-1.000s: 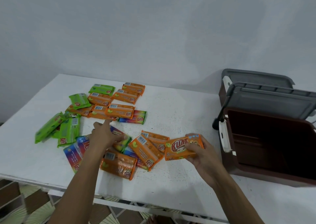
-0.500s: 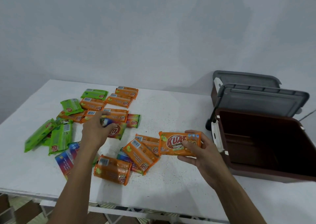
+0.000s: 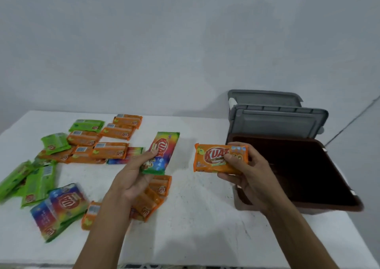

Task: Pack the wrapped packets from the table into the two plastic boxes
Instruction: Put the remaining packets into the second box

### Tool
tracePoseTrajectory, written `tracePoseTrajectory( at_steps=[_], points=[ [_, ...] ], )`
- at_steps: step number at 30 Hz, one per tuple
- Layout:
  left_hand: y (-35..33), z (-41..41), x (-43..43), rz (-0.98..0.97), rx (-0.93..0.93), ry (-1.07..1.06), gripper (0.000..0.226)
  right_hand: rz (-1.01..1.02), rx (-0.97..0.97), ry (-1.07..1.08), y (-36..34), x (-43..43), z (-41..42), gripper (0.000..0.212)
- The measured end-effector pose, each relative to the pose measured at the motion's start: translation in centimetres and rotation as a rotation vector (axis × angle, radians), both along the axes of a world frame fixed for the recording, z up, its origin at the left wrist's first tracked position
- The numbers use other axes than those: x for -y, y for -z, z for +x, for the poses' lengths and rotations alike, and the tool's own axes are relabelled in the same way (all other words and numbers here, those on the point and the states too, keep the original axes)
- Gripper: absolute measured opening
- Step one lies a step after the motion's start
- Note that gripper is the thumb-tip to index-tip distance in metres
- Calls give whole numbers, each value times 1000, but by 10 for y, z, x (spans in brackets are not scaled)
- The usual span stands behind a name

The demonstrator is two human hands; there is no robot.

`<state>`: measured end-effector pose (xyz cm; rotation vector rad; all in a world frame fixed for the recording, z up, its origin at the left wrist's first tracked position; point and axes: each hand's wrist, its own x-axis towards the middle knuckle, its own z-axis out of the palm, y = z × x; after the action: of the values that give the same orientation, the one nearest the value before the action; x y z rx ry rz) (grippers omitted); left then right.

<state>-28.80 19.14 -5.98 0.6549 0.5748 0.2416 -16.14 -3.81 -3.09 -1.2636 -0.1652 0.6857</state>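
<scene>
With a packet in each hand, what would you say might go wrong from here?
The left hand grips the rainbow packet only by its lower half, so it might slip on the way to the open brown box. The right hand, carrying the orange packet, might knock the raised grey lid shut.

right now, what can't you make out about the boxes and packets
Head view only.
Front box: dark floor, contents unreadable.
Rear box: inside hidden by the front box's raised lid.
Orange packets under the left hand: count hidden.
Green packets: cut off by left edge.
</scene>
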Motion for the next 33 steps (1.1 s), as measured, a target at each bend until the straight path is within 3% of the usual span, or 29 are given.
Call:
tracePoseTrajectory(
  at_steps=[2, 5, 10, 13, 18, 22, 26, 29, 33],
  points=[
    [-5, 13, 17, -24, 46, 17, 33, -20, 19, 12, -3, 13, 12, 36],
    [-10, 34, 37, 93, 102, 56, 40, -86, 79, 44, -5, 30, 28, 34],
    [-21, 72, 74, 232, 86, -49, 33, -206, 155, 64, -7, 58, 58, 31],
    [-24, 91, 94, 281, 72, -113, 40, -269, 138, 67, -3, 71, 78, 31],
    [-23, 118, 121, 314, 97, -147, 39, -375, 24, 70, 25, 77, 115, 30],
    [-13, 136, 140, 318, 53, -179, 28, -462, -140, 18, 50, 66, 138, 37],
    [0, 146, 156, 314, -10, -201, 21, -543, -186, -52, 71, 53, 151, 47],
    [10, 147, 160, 318, -36, -201, 20, -585, -150, -96, 90, 48, 153, 47],
    [13, 147, 159, 321, -41, -198, 28, -837, 133, -211, 98, 48, 158, 57]
  ],
)
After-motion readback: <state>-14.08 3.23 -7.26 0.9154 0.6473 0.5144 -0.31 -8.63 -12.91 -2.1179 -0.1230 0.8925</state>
